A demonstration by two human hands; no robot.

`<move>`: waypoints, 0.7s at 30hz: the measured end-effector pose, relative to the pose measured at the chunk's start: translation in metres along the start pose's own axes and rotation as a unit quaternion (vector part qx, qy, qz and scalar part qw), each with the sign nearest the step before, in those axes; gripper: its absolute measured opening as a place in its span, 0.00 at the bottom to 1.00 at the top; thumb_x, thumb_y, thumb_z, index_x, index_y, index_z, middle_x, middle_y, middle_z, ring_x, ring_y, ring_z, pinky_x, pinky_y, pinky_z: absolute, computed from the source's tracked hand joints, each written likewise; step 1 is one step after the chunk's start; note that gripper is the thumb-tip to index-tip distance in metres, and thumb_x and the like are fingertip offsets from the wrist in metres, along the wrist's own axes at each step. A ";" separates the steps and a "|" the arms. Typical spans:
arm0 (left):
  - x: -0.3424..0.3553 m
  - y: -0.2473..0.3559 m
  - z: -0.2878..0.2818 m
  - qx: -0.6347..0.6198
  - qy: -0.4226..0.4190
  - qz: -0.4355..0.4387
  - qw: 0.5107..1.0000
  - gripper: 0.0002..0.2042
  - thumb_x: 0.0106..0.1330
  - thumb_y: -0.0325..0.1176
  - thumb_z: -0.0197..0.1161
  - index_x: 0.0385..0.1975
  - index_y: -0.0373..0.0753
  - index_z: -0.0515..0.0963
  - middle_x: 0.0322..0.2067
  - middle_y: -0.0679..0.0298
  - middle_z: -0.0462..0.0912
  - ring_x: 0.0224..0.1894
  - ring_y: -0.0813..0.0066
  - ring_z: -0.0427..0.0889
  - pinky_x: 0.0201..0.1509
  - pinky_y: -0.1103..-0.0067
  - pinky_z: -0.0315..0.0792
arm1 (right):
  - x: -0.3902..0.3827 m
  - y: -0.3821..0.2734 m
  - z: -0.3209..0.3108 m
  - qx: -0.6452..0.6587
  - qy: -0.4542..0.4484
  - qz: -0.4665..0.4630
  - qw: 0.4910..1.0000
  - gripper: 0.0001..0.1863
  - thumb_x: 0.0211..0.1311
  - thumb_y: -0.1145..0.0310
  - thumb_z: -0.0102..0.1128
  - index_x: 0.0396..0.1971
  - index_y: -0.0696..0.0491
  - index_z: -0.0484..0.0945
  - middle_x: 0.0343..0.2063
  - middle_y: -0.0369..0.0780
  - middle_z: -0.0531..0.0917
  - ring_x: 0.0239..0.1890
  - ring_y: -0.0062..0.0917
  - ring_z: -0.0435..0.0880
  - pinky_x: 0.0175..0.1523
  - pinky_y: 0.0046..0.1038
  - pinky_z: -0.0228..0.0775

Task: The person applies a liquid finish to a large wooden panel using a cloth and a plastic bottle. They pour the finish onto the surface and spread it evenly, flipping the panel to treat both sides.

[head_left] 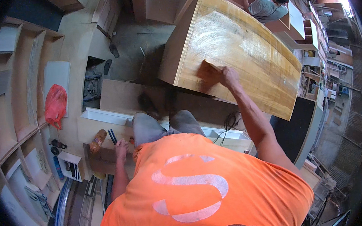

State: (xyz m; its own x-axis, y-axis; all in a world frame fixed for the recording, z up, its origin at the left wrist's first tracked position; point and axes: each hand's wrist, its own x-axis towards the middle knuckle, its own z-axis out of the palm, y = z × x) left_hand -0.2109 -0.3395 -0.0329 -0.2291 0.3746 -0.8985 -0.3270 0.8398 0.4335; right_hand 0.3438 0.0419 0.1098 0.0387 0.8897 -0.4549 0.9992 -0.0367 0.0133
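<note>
My right hand [230, 76] presses a brown sheet of sandpaper [209, 73] flat on the top of a large varnished wooden cabinet [243, 44], near its front edge. A pale rubbed patch shows on the panel beyond the sheet. My left hand [121, 150] rests on a low wooden bench [93, 127] by my left knee, fingers spread and holding nothing. Two thin black sticks [112, 136] and an orange-brown cylinder [98, 140] lie just beside it.
A curved wooden shelf unit [14, 105] stands at the left with a red plastic bag [56, 105] on it. A black cable [231, 122] coils by my right knee. Another person in a grey shirt [266, 7] works beyond the cabinet. More cabinets line the right side.
</note>
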 end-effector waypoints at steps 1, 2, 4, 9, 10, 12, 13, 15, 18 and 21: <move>0.004 -0.012 0.000 0.008 0.010 -0.018 1.000 0.20 0.70 0.46 0.56 0.55 0.40 0.72 0.41 0.64 0.81 0.38 0.76 0.80 0.36 0.79 0.71 | -0.011 -0.017 -0.004 0.025 0.011 -0.043 0.999 0.12 0.54 0.66 0.58 0.38 0.47 0.83 0.33 0.46 0.85 0.35 0.46 0.84 0.41 0.44 0.76; 0.006 -0.014 0.004 0.016 0.016 -0.035 0.999 0.21 0.70 0.47 0.56 0.55 0.40 0.72 0.41 0.64 0.81 0.37 0.77 0.79 0.34 0.80 0.71 | -0.021 -0.028 -0.005 0.050 0.024 -0.082 0.995 0.12 0.53 0.67 0.58 0.38 0.47 0.84 0.32 0.46 0.85 0.34 0.47 0.84 0.40 0.44 0.76; -0.008 -0.007 0.015 0.071 0.016 0.009 0.997 0.20 0.70 0.47 0.56 0.54 0.41 0.74 0.40 0.65 0.81 0.36 0.78 0.78 0.33 0.80 0.70 | -0.032 -0.033 0.011 0.043 0.018 -0.084 0.995 0.14 0.53 0.68 0.58 0.40 0.47 0.84 0.36 0.47 0.84 0.38 0.46 0.83 0.44 0.43 0.76; 0.002 -0.022 0.013 0.055 0.024 -0.012 0.998 0.18 0.69 0.47 0.58 0.50 0.43 0.77 0.37 0.69 0.80 0.33 0.82 0.76 0.31 0.81 0.69 | -0.080 -0.077 0.011 0.071 0.041 -0.111 0.990 0.14 0.52 0.70 0.60 0.41 0.48 0.83 0.36 0.47 0.83 0.40 0.45 0.83 0.47 0.42 0.74; 0.006 -0.028 0.013 0.044 0.036 -0.005 0.998 0.17 0.68 0.47 0.59 0.49 0.43 0.78 0.36 0.69 0.81 0.32 0.83 0.76 0.31 0.82 0.68 | -0.090 -0.082 0.012 0.055 0.034 -0.121 0.991 0.16 0.53 0.70 0.60 0.43 0.48 0.83 0.36 0.47 0.84 0.40 0.45 0.83 0.46 0.42 0.74; -0.003 -0.021 0.018 0.028 0.051 -0.007 0.998 0.16 0.67 0.45 0.61 0.46 0.42 0.79 0.33 0.69 0.81 0.30 0.83 0.76 0.31 0.82 0.69 | -0.105 -0.114 0.008 0.034 -0.062 -0.095 0.993 0.17 0.53 0.71 0.57 0.44 0.49 0.83 0.36 0.47 0.84 0.40 0.45 0.84 0.43 0.42 0.75; -0.002 -0.037 0.017 -0.013 0.053 0.017 0.998 0.15 0.66 0.43 0.62 0.45 0.41 0.79 0.33 0.69 0.81 0.30 0.82 0.77 0.31 0.82 0.70 | -0.113 -0.121 0.018 0.047 -0.096 -0.121 0.987 0.16 0.54 0.70 0.56 0.43 0.51 0.83 0.35 0.48 0.84 0.39 0.45 0.84 0.41 0.42 0.75; -0.005 -0.041 0.017 -0.015 0.064 0.047 0.997 0.13 0.64 0.40 0.64 0.43 0.40 0.80 0.33 0.67 0.82 0.30 0.80 0.78 0.32 0.81 0.71 | -0.126 -0.119 0.064 0.118 -0.106 -0.224 0.962 0.14 0.55 0.69 0.55 0.40 0.54 0.83 0.32 0.50 0.84 0.36 0.46 0.85 0.38 0.41 0.74; -0.007 -0.070 0.015 0.044 0.131 0.106 0.985 0.14 0.61 0.38 0.66 0.42 0.37 0.79 0.33 0.65 0.82 0.30 0.77 0.79 0.33 0.78 0.73 | -0.135 -0.222 0.027 0.287 -0.112 -0.312 0.899 0.13 0.56 0.76 0.56 0.41 0.55 0.83 0.38 0.49 0.85 0.41 0.39 0.85 0.47 0.33 0.74; 0.001 -0.084 -0.001 0.006 0.189 0.046 0.981 0.16 0.60 0.40 0.67 0.43 0.37 0.79 0.34 0.64 0.82 0.32 0.75 0.80 0.36 0.76 0.75 | -0.115 -0.282 0.017 0.361 -0.114 -0.409 0.830 0.13 0.58 0.79 0.55 0.42 0.55 0.84 0.41 0.46 0.85 0.44 0.36 0.85 0.51 0.31 0.73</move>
State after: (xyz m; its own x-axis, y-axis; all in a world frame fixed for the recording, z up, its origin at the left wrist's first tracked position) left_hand -0.1845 -0.4103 -0.0698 -0.5817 0.2773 -0.7646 -0.2787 0.8152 0.5077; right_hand 0.0576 -0.0577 0.1434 -0.7351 0.6455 -0.2073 0.4248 0.2003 -0.8828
